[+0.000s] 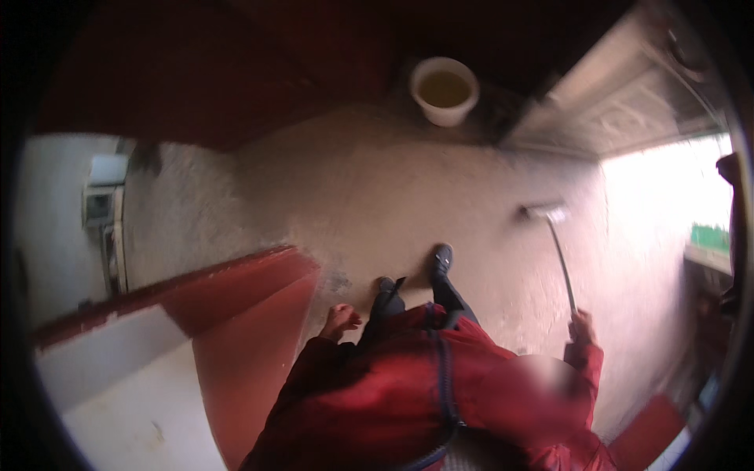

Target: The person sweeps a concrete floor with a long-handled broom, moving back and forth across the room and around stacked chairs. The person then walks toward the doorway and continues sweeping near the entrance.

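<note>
My right hand (583, 328) grips the thin handle of a long-handled tool (561, 254) with a crosswise head. The tool slants forward over the floor at my right; its head (546, 211) is blurred, so I cannot tell its exact kind. My left hand (341, 321) hangs beside my left leg, fingers loosely curled and no object visible in it. Nearest to that hand is a red-painted wall section (247, 347). On the far side of the floor stands a white bucket (449, 116), partly filled with cloudy yellowish liquid.
Bare, worn floor (353, 182) spreads around my dark shoes (443, 256). Dark red surfaces rise beyond it. A pale panelled door (624, 112) stands at upper right, beside a bright opening. A green object (710, 237) rests on a ledge at far right.
</note>
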`<state>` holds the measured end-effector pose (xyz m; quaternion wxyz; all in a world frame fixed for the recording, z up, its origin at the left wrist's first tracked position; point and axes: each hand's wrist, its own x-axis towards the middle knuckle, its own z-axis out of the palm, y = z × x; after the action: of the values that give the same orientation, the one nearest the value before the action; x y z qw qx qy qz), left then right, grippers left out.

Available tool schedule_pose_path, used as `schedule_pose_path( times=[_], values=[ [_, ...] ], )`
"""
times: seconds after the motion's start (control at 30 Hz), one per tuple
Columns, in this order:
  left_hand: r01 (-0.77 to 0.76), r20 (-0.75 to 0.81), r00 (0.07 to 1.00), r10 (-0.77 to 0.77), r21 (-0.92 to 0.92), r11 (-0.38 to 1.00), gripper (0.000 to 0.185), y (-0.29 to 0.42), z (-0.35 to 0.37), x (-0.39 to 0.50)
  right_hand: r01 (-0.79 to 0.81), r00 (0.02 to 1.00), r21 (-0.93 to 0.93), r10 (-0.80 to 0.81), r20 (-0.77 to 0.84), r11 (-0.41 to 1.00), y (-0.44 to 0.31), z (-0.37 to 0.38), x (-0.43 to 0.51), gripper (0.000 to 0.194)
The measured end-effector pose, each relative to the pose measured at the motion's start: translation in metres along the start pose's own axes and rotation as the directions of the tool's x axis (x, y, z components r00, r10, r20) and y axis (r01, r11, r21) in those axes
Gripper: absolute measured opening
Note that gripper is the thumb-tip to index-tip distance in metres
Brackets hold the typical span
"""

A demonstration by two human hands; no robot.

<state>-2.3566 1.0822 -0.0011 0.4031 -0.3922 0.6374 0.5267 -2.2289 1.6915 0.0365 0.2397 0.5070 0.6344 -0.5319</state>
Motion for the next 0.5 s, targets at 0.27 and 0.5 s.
schedule_pose_path(
  times=[0.27,0.5],
  values=[
    [0.079,0.151,0.987,-0.046,-0.223,0.971,0.022,0.004,-0.016,0.001,0.039,0.998,-0.500,-0.054,-0.016,0.865,-0.114,0.040,-0.032,0.008],
    [-0.019,0.209,0.976,0.059,-0.190,0.982,0.025,0.055,-0.062,0.032,0.766,0.601,-0.623,-0.522,0.606,0.158,-0.256,0.205,-0.052,0.018]
  ],
)
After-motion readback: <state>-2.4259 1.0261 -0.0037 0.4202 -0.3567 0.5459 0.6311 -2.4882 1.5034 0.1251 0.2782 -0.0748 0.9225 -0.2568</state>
